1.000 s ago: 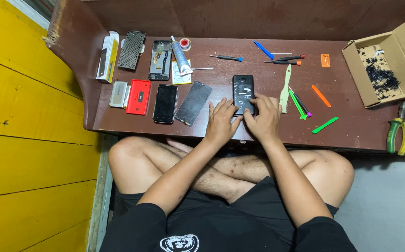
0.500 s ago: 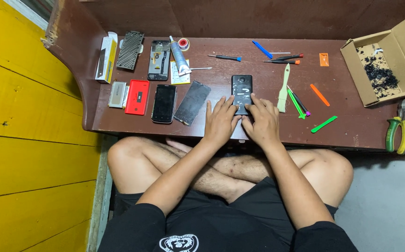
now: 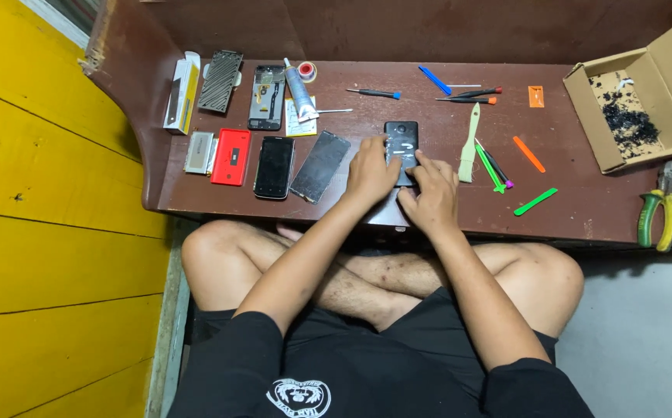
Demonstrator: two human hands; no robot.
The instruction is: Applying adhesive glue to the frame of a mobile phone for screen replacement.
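A black phone (image 3: 401,147) lies flat, back side up, near the front edge of a low brown table (image 3: 583,209), right before the seated person's crossed legs, where both arms reach it easily. The left hand (image 3: 372,172) rests on the phone's left edge, fingers curled over it as if to keep it from sliding. The right hand (image 3: 429,193) sits at the phone's lower right corner, its forefinger stretched out onto the back cover; both hands press the phone rather than lift it. Whether anything small is pinched between the fingers cannot be told.

Left of the phone, in a row, lie a loose screen panel (image 3: 319,166), another black phone (image 3: 275,166) and a red phone (image 3: 231,156). Right of the phone, within the right hand's reach, lie a pale flat pry tool (image 3: 470,145), green picks (image 3: 535,201) and an orange pick (image 3: 528,153). Behind the phone lie small screwdrivers (image 3: 374,94). Far right of the phone stands an open cardboard box (image 3: 630,116), and pliers (image 3: 658,209) with green handles.
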